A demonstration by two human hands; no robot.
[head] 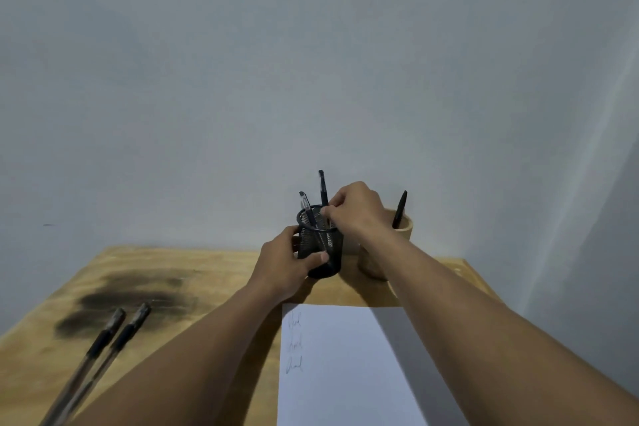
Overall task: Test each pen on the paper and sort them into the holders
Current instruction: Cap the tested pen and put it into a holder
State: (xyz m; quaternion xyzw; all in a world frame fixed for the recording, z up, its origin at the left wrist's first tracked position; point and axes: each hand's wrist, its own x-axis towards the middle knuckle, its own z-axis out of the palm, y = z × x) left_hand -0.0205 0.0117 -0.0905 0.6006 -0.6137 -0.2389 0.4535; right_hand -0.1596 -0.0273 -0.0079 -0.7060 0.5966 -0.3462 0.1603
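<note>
L hand (287,263) grips mesh holder (320,247); R hand (359,211) pinches pen (323,187) above its rim.

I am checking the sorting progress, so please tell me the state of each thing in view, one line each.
Black wire-mesh holder: upright, holds two pens, gripped by left hand.
Tall dark pen: in mesh holder, pinched by right hand.
Round wooden cup: upright, holds one black pen.
Two clear-barrelled pens: lying on wooden table.
White paper sheet: flat, three scribbles.
</note>
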